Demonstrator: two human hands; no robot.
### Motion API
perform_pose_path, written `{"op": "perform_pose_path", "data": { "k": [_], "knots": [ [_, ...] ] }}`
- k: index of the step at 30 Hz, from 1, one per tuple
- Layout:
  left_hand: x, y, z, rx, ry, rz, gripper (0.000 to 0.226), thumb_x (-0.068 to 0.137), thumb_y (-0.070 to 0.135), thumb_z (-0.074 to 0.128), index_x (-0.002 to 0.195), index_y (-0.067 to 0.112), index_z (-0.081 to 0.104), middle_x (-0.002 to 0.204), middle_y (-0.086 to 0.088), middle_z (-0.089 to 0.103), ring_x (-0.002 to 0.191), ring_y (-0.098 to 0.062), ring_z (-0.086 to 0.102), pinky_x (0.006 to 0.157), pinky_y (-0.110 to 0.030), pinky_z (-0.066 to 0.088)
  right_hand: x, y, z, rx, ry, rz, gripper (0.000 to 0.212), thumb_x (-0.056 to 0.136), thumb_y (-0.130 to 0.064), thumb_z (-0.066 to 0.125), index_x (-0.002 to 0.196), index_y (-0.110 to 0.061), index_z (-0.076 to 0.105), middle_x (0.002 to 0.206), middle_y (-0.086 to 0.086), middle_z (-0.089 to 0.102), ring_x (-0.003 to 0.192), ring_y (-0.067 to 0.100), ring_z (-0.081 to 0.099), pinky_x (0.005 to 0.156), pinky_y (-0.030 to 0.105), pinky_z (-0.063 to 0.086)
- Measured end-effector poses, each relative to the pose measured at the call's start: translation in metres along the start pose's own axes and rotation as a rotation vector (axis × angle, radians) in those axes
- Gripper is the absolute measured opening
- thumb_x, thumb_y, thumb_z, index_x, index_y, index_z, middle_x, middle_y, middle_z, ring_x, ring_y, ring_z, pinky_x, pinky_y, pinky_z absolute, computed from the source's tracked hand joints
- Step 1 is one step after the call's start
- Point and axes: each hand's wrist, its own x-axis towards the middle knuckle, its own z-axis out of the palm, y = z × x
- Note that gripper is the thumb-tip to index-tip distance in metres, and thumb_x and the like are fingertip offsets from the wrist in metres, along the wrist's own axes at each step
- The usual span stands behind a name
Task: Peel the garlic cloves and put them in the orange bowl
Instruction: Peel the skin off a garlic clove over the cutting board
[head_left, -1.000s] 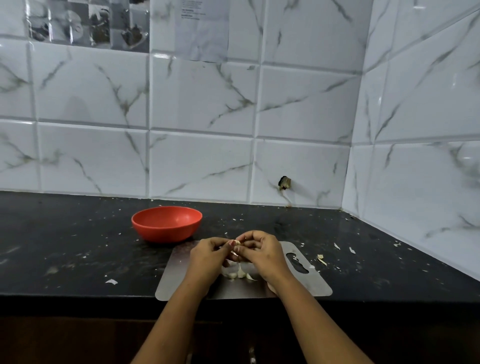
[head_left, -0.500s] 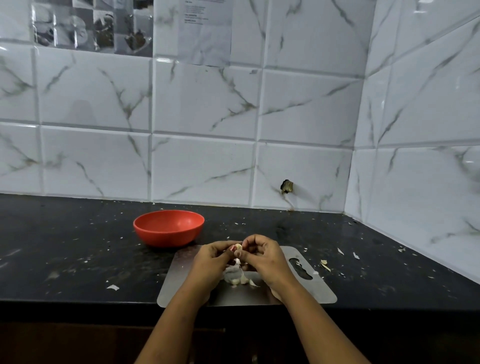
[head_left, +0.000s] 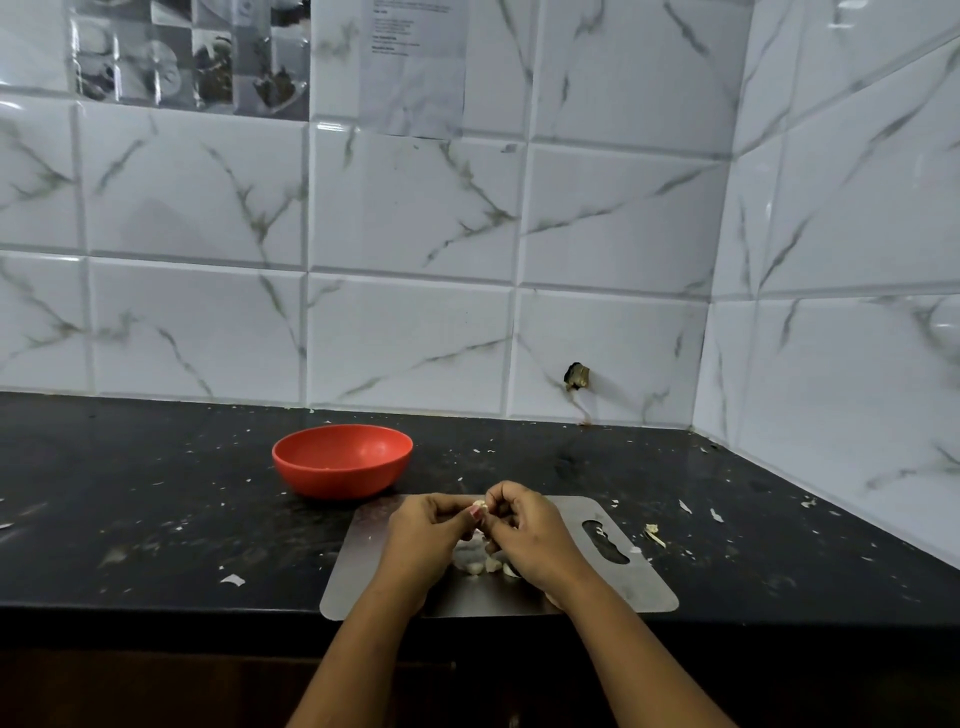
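Pinching one garlic clove (head_left: 479, 505) between left hand (head_left: 421, 530) and right hand (head_left: 530, 530), both curled on it, we judge it best to hold firm with one and nick the skin at the tip with a nail, peeling in strips. Count: one clove held; one heap of cloves (head_left: 480, 564) beneath, too bunched to number; one cutting board (head_left: 597, 587); one orange bowl (head_left: 343, 460) just beyond it on the bench (head_left: 156, 509).

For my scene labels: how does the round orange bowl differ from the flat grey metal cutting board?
The round orange bowl is deep; the flat grey metal cutting board is thin, with a handle slot. The bowl stands farther back; the board lies at the front edge, carrying garlic pieces. Both rest on the black counter.
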Motion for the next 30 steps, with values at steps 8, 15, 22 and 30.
{"op": "perform_pose_path", "data": {
  "k": [8, 15, 22, 30],
  "knots": [
    [0.000, -0.003, 0.000, 0.007, 0.048, -0.034, 0.013, 0.086, 0.011, 0.066, 0.085, 0.020, 0.076, 0.075, 0.000, 0.074, 0.071, -0.007, 0.068, 0.064, -0.022, 0.050, -0.001, -0.002, 0.001, 0.008, 0.041, -0.031, 0.007, 0.088, -0.019, 0.068, 0.085, -0.022, 0.062, 0.072, 0.000, 0.058, 0.064, 0.010, 0.054, 0.055, 0.024, 0.047],
    [0.006, -0.007, -0.002, -0.043, 0.018, -0.060, 0.014, 0.089, 0.010, 0.061, 0.094, 0.016, 0.073, 0.081, -0.006, 0.075, 0.081, -0.022, 0.071, 0.074, -0.033, 0.055, -0.001, -0.005, -0.001, -0.004, 0.098, -0.102, 0.010, 0.085, -0.027, 0.072, 0.091, -0.019, 0.072, 0.086, -0.003, 0.072, 0.083, 0.009, 0.065, 0.075, 0.023, 0.053],
    [0.000, 0.001, 0.000, -0.007, 0.002, -0.031, 0.014, 0.089, 0.017, 0.063, 0.086, 0.022, 0.075, 0.077, -0.001, 0.075, 0.070, -0.011, 0.067, 0.062, -0.022, 0.049, -0.001, -0.005, 0.000, -0.036, 0.079, -0.071, 0.004, 0.087, -0.020, 0.069, 0.086, -0.017, 0.067, 0.084, 0.002, 0.070, 0.079, 0.011, 0.064, 0.071, 0.020, 0.052],
    [-0.002, 0.004, 0.000, 0.228, 0.076, -0.005, 0.012, 0.085, 0.022, 0.068, 0.077, 0.020, 0.076, 0.063, 0.004, 0.071, 0.057, 0.000, 0.064, 0.050, -0.012, 0.045, -0.004, -0.008, 0.001, -0.238, 0.029, -0.095, 0.013, 0.091, -0.008, 0.060, 0.085, -0.020, 0.063, 0.081, 0.003, 0.068, 0.075, 0.012, 0.063, 0.064, 0.016, 0.049]
  ]
}}
